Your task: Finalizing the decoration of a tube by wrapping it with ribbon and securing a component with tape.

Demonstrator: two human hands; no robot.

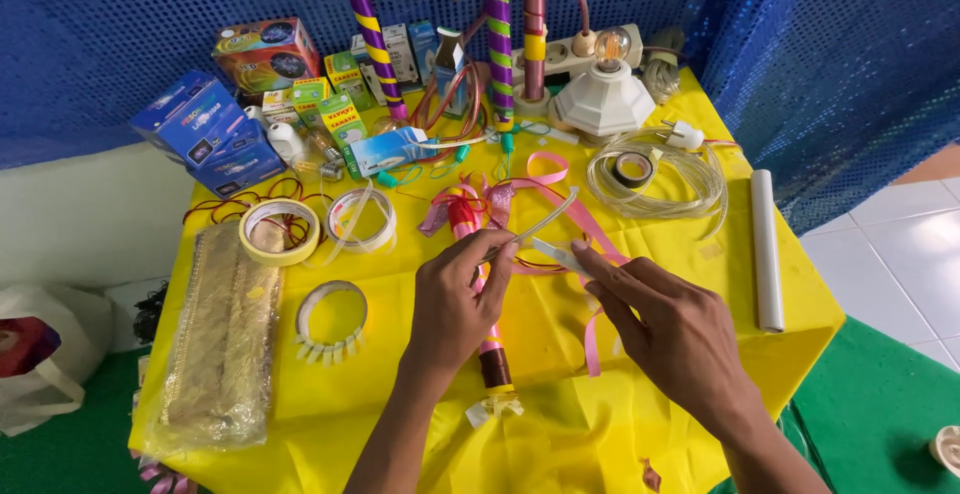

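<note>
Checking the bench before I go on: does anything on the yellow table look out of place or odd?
Mainly clutter: pink ribbon sprawls loose under both hands, and the white roll lies near the table's right edge. A bulb at the back glows.

Two hands hold a thin white strip [548,237] over a yellow table [560,434]. The left hand [455,304] pinches one end and the right hand [670,329] the other. A pink ribbon [590,239] lies under them.
</note>
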